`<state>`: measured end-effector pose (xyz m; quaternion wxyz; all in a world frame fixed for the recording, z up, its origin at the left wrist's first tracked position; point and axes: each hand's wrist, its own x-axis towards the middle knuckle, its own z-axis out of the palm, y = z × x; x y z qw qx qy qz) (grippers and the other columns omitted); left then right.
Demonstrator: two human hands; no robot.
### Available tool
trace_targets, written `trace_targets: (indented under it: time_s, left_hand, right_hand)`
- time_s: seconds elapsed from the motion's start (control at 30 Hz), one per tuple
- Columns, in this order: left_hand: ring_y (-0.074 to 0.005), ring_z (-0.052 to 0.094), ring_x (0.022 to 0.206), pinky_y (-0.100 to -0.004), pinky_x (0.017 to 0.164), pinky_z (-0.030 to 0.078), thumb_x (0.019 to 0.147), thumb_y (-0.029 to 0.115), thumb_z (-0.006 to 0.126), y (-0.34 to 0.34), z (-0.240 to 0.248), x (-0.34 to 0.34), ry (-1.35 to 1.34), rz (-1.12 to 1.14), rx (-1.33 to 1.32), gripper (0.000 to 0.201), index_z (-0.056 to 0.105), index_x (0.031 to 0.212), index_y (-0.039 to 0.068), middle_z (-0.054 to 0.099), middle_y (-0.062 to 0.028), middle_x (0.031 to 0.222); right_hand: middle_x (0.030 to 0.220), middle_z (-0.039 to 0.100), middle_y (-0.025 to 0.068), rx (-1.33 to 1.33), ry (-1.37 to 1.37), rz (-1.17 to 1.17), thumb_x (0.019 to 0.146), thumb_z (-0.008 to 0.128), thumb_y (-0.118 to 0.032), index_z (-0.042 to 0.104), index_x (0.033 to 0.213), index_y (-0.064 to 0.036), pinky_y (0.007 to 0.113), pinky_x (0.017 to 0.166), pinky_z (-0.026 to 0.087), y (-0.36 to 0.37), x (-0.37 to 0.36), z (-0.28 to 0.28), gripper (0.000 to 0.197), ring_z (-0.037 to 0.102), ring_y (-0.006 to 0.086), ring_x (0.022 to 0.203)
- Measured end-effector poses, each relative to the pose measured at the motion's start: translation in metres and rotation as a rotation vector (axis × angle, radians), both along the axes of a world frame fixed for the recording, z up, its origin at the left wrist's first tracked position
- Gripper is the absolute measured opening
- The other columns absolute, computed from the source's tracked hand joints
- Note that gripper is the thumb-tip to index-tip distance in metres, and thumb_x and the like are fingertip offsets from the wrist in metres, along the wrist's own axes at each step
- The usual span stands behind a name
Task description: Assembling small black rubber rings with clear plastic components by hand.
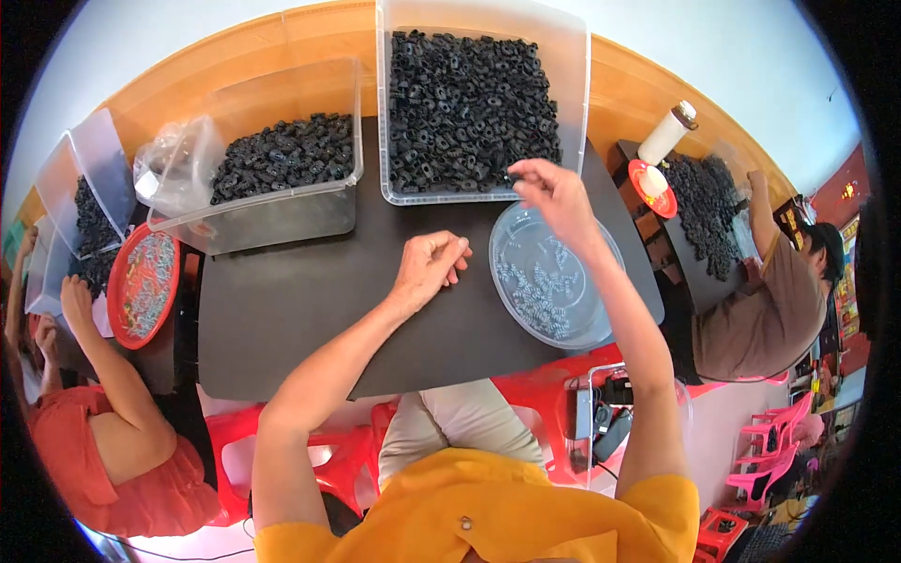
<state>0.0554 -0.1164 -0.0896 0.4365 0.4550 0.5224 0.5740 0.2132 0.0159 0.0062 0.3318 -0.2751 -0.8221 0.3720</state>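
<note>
My right hand [556,199] is over the front rim of a large clear bin [479,199] filled with small black plastic pieces [469,113]. Its thumb and fingertips pinch what looks like one small black plastic piece [512,176]. Below that hand, a round clear tray [587,324] holds many small metal springs [540,296]. Over the middle of the dark table [282,310], my left hand [432,270] has its fingers curled in and pressed together. Whatever may be inside them is hidden.
A second clear bin [282,220] of black pieces stands left, beside a clear plastic bag [178,169]. Further left, a red tray [120,310] of small parts lies near another person [122,450]. A person in brown [765,314] works at the right table, by a white bottle [664,134].
</note>
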Motion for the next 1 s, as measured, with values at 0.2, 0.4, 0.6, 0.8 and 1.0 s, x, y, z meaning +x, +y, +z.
trace_targets:
  time_s: [0.2, 0.4, 0.6, 0.8, 1.0]
  left_hand:
    - [-0.0099, 0.060, 0.065, -0.0232, 0.059, 0.052, 0.083, 0.012, 0.063, -0.012, 0.013, 0.009, -0.157, -0.223, 0.065, 0.024, 0.061, 0.103, 0.000, 0.063, -0.0057, 0.079]
    - [-0.0111, 0.062, 0.062, -0.0240, 0.059, 0.054, 0.081, 0.005, 0.064, -0.016, 0.014, 0.012, -0.140, -0.267, 0.030, 0.014, 0.063, 0.093, -0.001, 0.065, -0.0087, 0.079]
    - [-0.0127, 0.063, 0.066, -0.0248, 0.061, 0.055, 0.084, 0.012, 0.060, -0.016, 0.010, 0.008, -0.258, -0.301, 0.019, 0.014, 0.061, 0.092, 0.001, 0.065, -0.0097, 0.082]
    - [-0.0139, 0.064, 0.069, -0.0250, 0.064, 0.055, 0.087, 0.017, 0.057, -0.012, 0.007, 0.003, -0.388, -0.336, -0.009, 0.014, 0.056, 0.093, 0.004, 0.065, -0.0110, 0.085]
    - [-0.0155, 0.065, 0.074, -0.0260, 0.068, 0.054, 0.089, 0.020, 0.056, -0.013, 0.010, 0.003, -0.397, -0.362, -0.074, 0.016, 0.053, 0.096, 0.007, 0.065, -0.0121, 0.088]
  right_hand:
    - [0.072, 0.061, 0.0078, 0.008, -0.155, 0.028, 0.073, 0.064, -0.002, 0.056, 0.084, -0.0003, 0.028, 0.060, 0.050, -0.082, 0.022, -0.023, 0.014, 0.060, 0.0142, 0.067]
    - [0.079, 0.062, 0.0127, 0.225, -0.117, 0.016, 0.072, 0.061, 0.004, 0.059, 0.088, 0.0005, 0.030, 0.061, 0.051, -0.102, 0.027, -0.038, 0.016, 0.063, 0.0217, 0.070]
    - [0.079, 0.063, 0.0126, 0.441, -0.191, -0.290, 0.073, 0.062, -0.001, 0.063, 0.092, -0.0027, 0.032, 0.064, 0.050, -0.026, 0.072, -0.033, 0.020, 0.063, 0.0245, 0.072]
    - [0.097, 0.061, 0.0134, 0.448, -0.519, -0.278, 0.072, 0.063, -0.005, 0.065, 0.088, -0.0049, 0.040, 0.080, 0.047, 0.010, 0.078, -0.066, 0.016, 0.058, 0.0322, 0.092]
    - [0.101, 0.059, 0.0161, 0.409, -0.548, -0.244, 0.071, 0.062, -0.004, 0.062, 0.086, -0.0045, 0.042, 0.082, 0.046, 0.011, 0.071, -0.074, 0.015, 0.055, 0.0336, 0.097]
